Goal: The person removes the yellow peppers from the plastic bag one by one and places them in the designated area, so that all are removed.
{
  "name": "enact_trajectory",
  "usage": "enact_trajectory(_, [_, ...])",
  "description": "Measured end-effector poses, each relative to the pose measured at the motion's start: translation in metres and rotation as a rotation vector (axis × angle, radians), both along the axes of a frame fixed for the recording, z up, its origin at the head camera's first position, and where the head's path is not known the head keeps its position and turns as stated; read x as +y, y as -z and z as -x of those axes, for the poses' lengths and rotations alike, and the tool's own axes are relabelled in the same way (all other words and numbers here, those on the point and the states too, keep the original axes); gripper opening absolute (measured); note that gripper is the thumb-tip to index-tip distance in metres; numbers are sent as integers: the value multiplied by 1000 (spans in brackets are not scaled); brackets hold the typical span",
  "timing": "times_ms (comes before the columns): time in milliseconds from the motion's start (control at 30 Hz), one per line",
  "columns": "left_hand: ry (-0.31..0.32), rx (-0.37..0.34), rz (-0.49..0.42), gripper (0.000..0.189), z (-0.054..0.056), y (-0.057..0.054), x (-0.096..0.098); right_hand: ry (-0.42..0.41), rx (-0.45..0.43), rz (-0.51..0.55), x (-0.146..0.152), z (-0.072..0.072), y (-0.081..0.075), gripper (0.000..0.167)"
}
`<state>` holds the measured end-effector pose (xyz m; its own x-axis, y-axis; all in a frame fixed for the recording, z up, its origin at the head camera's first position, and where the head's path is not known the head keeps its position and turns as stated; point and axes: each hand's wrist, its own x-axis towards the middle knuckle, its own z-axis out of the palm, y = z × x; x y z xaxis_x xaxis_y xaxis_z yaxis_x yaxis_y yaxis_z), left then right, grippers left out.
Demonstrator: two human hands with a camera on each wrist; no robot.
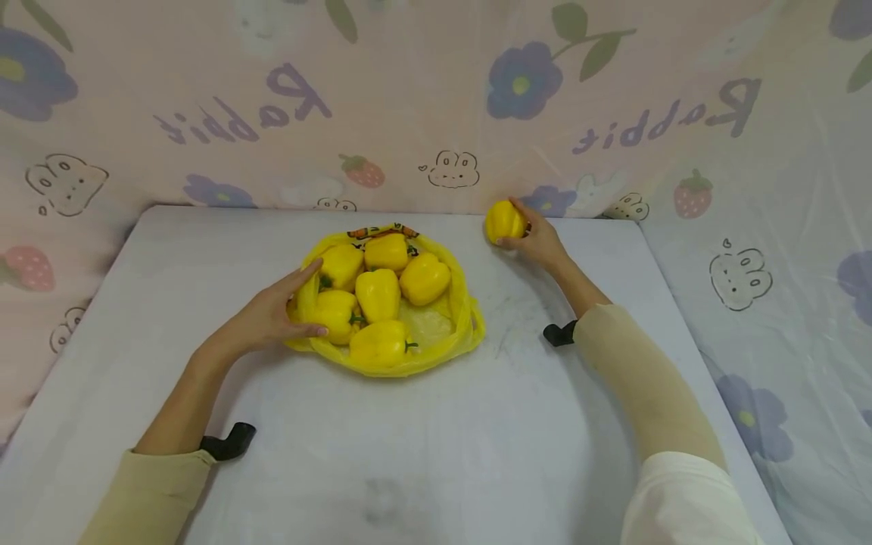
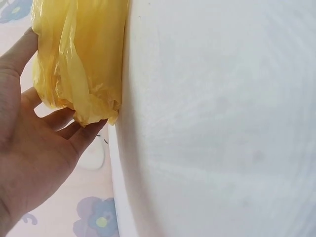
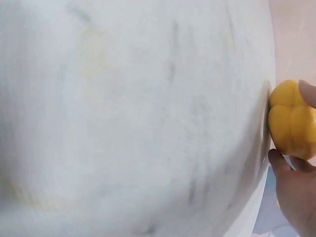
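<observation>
An open-topped yellow plastic bag (image 1: 470,322) sits on the table with several yellow bell peppers (image 1: 378,295) in it. Against the bag's left side rests my left hand (image 1: 275,314), its thumb and forefinger spread along the rim. The left wrist view shows the extended fingers of that hand (image 2: 42,143) touching the crumpled side of the bag (image 2: 91,59). My right hand (image 1: 540,238) grips a single yellow bell pepper (image 1: 506,223) near the table's back edge. In the right wrist view, thumb and fingers lie on opposite sides of this pepper (image 3: 291,121).
The table (image 1: 422,454) has a white top with faint dark smudges. A printed curtain (image 1: 409,91) with rabbits and flowers hangs right behind its back edge and along the sides. A black wrist mount (image 1: 232,441) juts from the left forearm, another (image 1: 560,334) from the right.
</observation>
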<state>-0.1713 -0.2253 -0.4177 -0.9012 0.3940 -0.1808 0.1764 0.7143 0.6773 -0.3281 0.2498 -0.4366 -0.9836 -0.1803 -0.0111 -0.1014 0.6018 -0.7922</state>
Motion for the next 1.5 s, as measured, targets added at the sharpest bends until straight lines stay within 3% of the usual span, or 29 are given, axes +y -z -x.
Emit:
enact_trajectory(467, [17,2,13,114,-2,-6,-5,32,19,56,-4,-4,7,91])
enact_trajectory(800, [18,3,8,113,-6,-7,-3,13,100,206,-1,-12,-7,84])
enact_trajectory(1033, [20,6,-8,112,-5,-7,-1,9,200,90,-7,-19,-19,81])
enact_trajectory(1167, [17,0,-7,113,-5,-7,0,-16,256,94,-10,-27,-24,78])
enact_trajectory(1500, [17,2,-12,113,-5,-5,1,-106,240,239,-24,-48,-38,73])
